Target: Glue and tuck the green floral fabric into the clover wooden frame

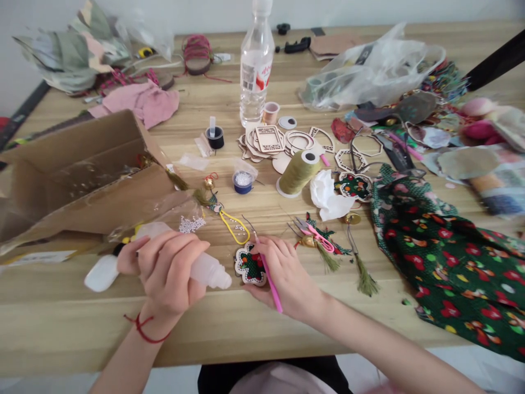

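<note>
left hand [166,271]: clenched round translucent white plastic squeeze bottle [207,268] | right hand [285,276]: grasping slim pink stick [268,276] | green-and-red flower-shaped ornament [250,265]: just beside right hand, at its 9 o'clock

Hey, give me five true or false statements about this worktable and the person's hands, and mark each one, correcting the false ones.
1. The left hand grips a translucent plastic squeeze bottle. True.
2. The right hand holds a pair of scissors. False: it holds a slim pink tool.
3. A red cord is tied around the left wrist. True.
4. The olive thread spool sits inside the box. False: the olive thread spool is on the wooden table, outside the cardboard box.
5. A clear plastic water bottle stands upright on the table. True.
</note>
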Tool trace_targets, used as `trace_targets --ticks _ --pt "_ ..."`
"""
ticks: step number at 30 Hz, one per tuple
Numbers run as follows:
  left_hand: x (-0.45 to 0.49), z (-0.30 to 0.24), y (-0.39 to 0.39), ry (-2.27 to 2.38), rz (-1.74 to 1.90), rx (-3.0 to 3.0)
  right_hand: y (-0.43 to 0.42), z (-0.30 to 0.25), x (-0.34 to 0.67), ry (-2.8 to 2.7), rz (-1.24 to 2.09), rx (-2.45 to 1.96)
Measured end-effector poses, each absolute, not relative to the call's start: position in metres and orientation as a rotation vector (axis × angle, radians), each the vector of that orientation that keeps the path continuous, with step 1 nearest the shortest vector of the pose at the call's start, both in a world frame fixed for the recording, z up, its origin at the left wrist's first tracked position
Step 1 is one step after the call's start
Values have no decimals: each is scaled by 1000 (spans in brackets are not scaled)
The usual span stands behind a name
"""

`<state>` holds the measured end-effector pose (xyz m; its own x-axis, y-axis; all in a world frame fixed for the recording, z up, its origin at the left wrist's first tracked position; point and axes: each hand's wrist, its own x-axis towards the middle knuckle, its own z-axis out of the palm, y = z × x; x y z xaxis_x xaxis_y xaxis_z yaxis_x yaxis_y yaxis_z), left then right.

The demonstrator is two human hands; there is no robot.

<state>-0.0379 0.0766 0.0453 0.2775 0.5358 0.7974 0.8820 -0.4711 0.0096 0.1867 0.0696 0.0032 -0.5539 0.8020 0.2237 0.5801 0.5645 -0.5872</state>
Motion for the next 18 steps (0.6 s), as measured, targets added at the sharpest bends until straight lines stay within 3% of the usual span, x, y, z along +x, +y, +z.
trace_targets --ticks 9,18 --pt "-33 48 71 -1404 -989 -2115 87 20 204 -2408 994 -882" --pt "-36 46 79 -1255 -1078 -2093 76 10 199 -2068 758 -997"
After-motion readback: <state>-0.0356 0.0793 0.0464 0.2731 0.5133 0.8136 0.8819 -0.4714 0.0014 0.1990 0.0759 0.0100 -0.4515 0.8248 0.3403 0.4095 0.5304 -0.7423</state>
